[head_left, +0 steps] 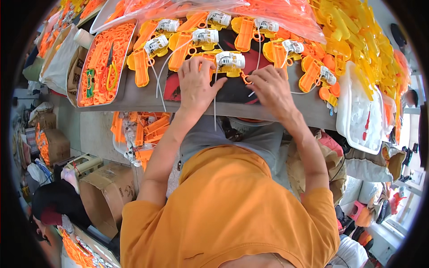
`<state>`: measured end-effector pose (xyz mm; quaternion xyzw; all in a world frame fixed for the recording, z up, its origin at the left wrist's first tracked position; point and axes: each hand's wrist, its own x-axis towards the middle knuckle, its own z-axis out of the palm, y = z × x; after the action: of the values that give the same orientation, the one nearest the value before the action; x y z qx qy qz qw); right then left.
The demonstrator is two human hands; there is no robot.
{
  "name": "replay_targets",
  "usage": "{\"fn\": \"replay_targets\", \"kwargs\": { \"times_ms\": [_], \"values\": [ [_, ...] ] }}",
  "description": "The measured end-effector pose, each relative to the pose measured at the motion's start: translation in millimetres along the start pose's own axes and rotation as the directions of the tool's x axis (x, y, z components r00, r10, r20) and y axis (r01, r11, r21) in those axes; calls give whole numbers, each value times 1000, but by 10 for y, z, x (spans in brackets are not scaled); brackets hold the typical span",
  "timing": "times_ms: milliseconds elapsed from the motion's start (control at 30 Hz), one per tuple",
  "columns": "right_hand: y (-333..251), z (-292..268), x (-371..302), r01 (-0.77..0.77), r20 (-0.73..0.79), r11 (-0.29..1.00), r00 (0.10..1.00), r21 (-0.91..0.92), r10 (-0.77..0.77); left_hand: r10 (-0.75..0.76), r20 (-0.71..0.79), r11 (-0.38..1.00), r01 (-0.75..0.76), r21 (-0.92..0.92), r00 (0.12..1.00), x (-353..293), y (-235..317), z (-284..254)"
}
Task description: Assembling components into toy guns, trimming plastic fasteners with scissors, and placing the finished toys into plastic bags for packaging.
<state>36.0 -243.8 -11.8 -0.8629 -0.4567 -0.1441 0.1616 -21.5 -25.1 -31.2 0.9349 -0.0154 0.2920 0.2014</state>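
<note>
Both hands on the bench: left hand (195, 85) lies flat, fingers spread, pinning an orange toy pistol shell (222, 62); right hand (271, 89) pinches its small orange ring (246, 79), fingertips narrow, dark mat (232, 91) underneath

The left hand (195, 87) covers the lower half of an orange toy shell (213, 60). At three o'clock the right hand (271, 89) hides whatever its fingertips pinch. At twelve o'clock the clear bag (277, 13) runs off the picture's edge.
</note>
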Motion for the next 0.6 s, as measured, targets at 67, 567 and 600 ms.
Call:
{"fn": "replay_targets", "kwargs": {
  "times_ms": [67,567,600],
  "values": [
    [-111,158,-27,-79,5,995,997,-60,79,-10,26,997,8,80,1000,23,15,23],
    [-386,196,-78,-155,-201,969,960,193,194,-5,61,966,21,-259,998,30,-245,194],
    [-467,222,-26,-163,-257,959,941,230,221,-22,47,964,34,-265,999,18,-229,194]
  ]
}}
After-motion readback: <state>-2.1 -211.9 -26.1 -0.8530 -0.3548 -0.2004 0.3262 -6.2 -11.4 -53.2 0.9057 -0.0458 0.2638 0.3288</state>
